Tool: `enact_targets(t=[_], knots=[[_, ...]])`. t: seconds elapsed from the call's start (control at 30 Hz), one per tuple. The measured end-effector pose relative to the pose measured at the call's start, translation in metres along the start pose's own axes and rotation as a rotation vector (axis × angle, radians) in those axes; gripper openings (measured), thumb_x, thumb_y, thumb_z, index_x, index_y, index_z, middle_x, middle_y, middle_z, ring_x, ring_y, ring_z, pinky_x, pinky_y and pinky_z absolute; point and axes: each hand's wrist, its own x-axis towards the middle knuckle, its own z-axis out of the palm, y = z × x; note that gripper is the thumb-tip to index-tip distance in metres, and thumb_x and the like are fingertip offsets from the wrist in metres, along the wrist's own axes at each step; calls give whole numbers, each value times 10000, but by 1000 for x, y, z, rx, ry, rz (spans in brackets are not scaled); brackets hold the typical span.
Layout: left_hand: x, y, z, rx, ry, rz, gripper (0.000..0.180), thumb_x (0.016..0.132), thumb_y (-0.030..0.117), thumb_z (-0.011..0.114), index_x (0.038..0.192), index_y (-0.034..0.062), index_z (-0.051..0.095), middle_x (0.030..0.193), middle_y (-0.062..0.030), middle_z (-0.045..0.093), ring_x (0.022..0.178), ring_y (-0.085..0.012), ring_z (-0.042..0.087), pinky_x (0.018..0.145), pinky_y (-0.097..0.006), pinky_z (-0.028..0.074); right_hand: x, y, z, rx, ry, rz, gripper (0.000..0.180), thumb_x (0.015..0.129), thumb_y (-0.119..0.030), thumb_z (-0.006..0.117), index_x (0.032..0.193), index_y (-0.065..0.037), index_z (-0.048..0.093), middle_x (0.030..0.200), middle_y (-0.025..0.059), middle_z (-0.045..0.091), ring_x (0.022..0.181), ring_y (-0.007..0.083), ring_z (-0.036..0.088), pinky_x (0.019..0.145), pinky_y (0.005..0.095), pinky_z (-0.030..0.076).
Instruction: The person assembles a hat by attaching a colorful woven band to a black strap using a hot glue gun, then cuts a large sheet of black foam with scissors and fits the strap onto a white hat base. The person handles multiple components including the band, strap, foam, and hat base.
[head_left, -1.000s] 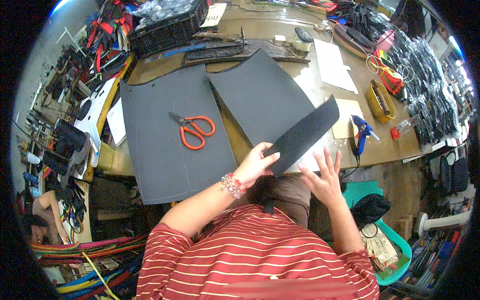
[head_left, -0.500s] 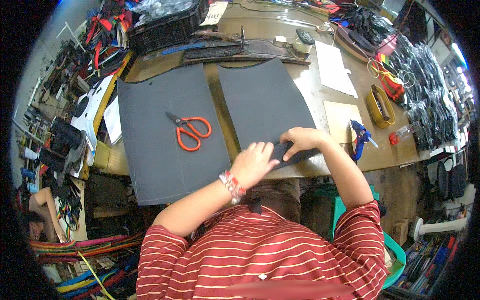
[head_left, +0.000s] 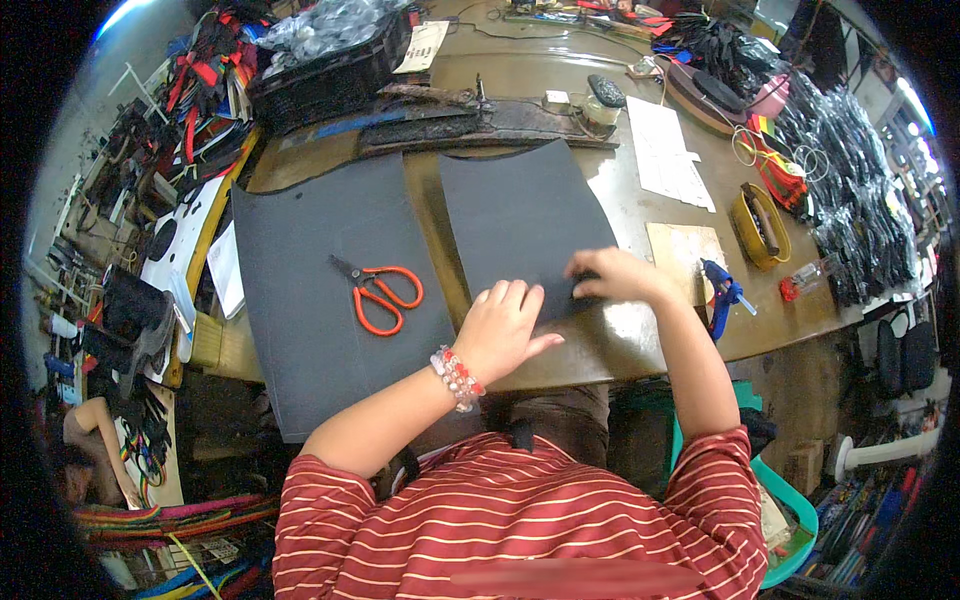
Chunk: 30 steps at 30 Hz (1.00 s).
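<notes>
The matte dark sheet [head_left: 525,220], curved at its far end, lies just in from the table's [head_left: 540,372] near edge. Left of it, orange-handled scissors [head_left: 361,281] rest on a broader sheet [head_left: 310,320] overhanging that edge. The left hand [head_left: 497,335], flat and gripping nothing, hides a near corner; the right hand [head_left: 615,274] curls at blurred black material [head_left: 584,282], its grasp impossible to tell. A second ago, the left hand raised a black strip.

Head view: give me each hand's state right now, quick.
Left hand: open, palm down at the near end of the right dark sheet.
Right hand: fingers curled at that sheet's near right corner; whether they grip anything cannot be told.
</notes>
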Motion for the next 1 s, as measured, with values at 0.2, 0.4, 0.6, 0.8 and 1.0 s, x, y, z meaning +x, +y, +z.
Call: enact_targets(t=[0.2,0.4,0.6,0.8,1.0], knots=[[19,-33,17,289,10,55,844,705,601,656,1294,24,474,1139,-181,510,1099,-302,476,939,-433,402,23,-8,6,-86,399,-60,358,705,-240,765,962,-57,598,975,92,575,975,289,555,941,361,420],[66,-86,-4,-288,-326,18,696,728,557,693,1163,23,591,1008,-181,598,954,-301,578,852,-387,470,-9,-15,33,-449,661,-229,362,736,-259,718,1048,-117,603,1023,48,574,1013,236,547,956,416,382],[72,-107,-12,-591,-489,-141,368,822,381,680,918,49,554,943,-100,627,900,-215,597,800,-341,473,-4,-10,18,-37,405,39,295,792,-233,685,1056,-138,594,991,64,584,967,294,575,891,403,422],[49,-81,6,-36,121,279,411,740,376,699,1008,90,574,997,-70,566,1013,-246,539,866,-387,441,11,3,23,-67,519,77,293,790,-276,684,1041,-141,616,1121,122,521,1034,340,523,916,439,405],[80,-92,-5,-38,-69,284,502,698,299,758,1092,77,540,993,-104,605,982,-274,584,877,-370,465,-22,-14,43,-386,659,49,520,734,-297,714,1201,-137,550,1110,90,537,1075,278,500,962,463,355]])
